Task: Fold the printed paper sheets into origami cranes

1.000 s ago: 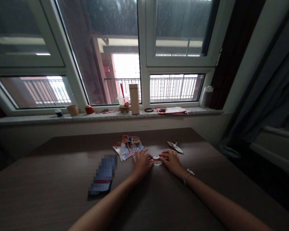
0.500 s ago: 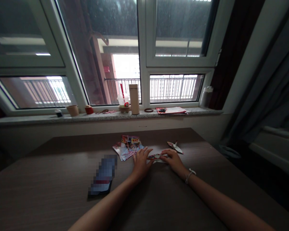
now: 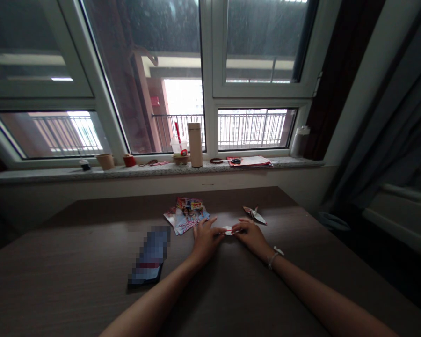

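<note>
A small piece of folded paper (image 3: 228, 230), white with a red line, lies on the table between my two hands. My left hand (image 3: 206, 239) pinches its left end with the thumb side, while some of its other fingers stretch forward near the printed sheets. At the paper's right end, my right hand (image 3: 251, 236) has its fingertips closed on the edge. Fingers cover both ends of the paper. Just beyond my right hand sits a folded paper crane (image 3: 255, 215). A fanned stack of colourful printed sheets (image 3: 188, 216) lies beyond my left hand.
A dark phone (image 3: 150, 256), its screen blurred out, lies left of my left forearm on the brown table (image 3: 73, 262). Along the windowsill (image 3: 154, 171) stand a beige flask (image 3: 195, 145), a paper cup (image 3: 105, 161), a drink cup with red straw (image 3: 179, 147) and scissors (image 3: 235, 161).
The paper's colourful printed strip has gone from view, and a white face with a red line shows now. My left thumb has moved up to the paper. The crane and phone stay put.
</note>
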The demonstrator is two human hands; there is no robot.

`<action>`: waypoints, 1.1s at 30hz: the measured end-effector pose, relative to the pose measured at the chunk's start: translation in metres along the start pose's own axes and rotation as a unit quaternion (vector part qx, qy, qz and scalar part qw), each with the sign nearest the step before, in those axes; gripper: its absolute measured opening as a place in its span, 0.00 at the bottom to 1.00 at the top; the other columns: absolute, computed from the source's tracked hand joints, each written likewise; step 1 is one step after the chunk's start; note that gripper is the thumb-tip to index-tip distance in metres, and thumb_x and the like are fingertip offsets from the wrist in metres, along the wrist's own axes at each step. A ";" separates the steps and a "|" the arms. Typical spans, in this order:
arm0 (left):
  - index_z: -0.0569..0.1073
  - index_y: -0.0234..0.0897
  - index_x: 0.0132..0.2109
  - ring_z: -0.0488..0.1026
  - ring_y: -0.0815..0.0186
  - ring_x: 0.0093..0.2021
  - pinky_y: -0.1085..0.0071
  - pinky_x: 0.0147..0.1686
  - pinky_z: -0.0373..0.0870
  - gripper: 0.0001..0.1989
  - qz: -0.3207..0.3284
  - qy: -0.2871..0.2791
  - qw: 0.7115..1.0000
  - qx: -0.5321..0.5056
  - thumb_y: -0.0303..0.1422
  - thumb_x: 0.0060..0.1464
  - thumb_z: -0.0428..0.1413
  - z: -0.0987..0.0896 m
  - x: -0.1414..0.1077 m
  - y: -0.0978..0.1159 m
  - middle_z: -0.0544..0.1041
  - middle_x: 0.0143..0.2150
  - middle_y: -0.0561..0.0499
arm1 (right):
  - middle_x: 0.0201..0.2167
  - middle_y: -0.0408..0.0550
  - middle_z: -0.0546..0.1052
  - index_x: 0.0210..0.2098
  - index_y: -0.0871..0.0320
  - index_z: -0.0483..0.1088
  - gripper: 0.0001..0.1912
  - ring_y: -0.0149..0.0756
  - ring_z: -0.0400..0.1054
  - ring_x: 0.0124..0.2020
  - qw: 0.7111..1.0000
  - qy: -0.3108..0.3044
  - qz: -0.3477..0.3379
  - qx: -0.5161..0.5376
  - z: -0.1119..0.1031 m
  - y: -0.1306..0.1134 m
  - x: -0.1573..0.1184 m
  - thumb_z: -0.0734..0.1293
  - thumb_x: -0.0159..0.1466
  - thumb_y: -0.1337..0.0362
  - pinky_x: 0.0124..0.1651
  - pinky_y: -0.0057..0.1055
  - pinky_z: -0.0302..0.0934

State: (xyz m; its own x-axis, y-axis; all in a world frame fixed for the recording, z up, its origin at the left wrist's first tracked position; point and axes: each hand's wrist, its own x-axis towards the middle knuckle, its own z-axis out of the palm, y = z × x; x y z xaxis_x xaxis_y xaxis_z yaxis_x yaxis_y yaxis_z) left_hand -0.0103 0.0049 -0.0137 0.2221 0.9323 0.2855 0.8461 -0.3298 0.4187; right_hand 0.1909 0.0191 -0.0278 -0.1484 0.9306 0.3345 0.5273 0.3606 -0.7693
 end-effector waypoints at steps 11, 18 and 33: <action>0.82 0.55 0.43 0.54 0.46 0.66 0.39 0.63 0.44 0.09 0.001 -0.012 1.000 0.003 0.42 0.56 0.60 0.001 -0.001 -0.002 0.66 0.66 0.52 | 0.40 0.45 0.81 0.31 0.51 0.80 0.06 0.46 0.61 0.60 0.996 -0.032 -0.057 -0.053 -0.006 -0.004 -0.006 0.69 0.57 0.66 0.64 0.48 0.50; 0.81 0.54 0.44 0.55 0.48 0.66 0.42 0.63 0.47 0.10 0.009 -0.009 1.000 0.007 0.40 0.54 0.62 -0.002 -0.001 0.000 0.67 0.64 0.49 | 0.40 0.45 0.81 0.31 0.51 0.80 0.05 0.45 0.62 0.58 0.993 -0.040 -0.075 -0.080 -0.007 -0.007 -0.007 0.70 0.58 0.65 0.64 0.48 0.49; 0.83 0.51 0.39 0.58 0.51 0.65 0.44 0.64 0.49 0.06 0.000 0.005 1.000 0.001 0.35 0.52 0.64 -0.006 0.000 0.005 0.66 0.64 0.48 | 0.42 0.45 0.79 0.34 0.49 0.79 0.04 0.49 0.58 0.62 0.987 -0.046 -0.095 -0.120 -0.007 -0.013 -0.010 0.73 0.57 0.61 0.68 0.56 0.33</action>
State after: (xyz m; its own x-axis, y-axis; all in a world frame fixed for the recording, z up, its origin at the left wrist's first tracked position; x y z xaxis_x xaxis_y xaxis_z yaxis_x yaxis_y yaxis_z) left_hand -0.0090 0.0026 -0.0067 0.2175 0.9306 0.2944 0.8471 -0.3299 0.4167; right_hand 0.1917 0.0049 -0.0175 -0.3334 0.8538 0.3998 0.6641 0.5137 -0.5432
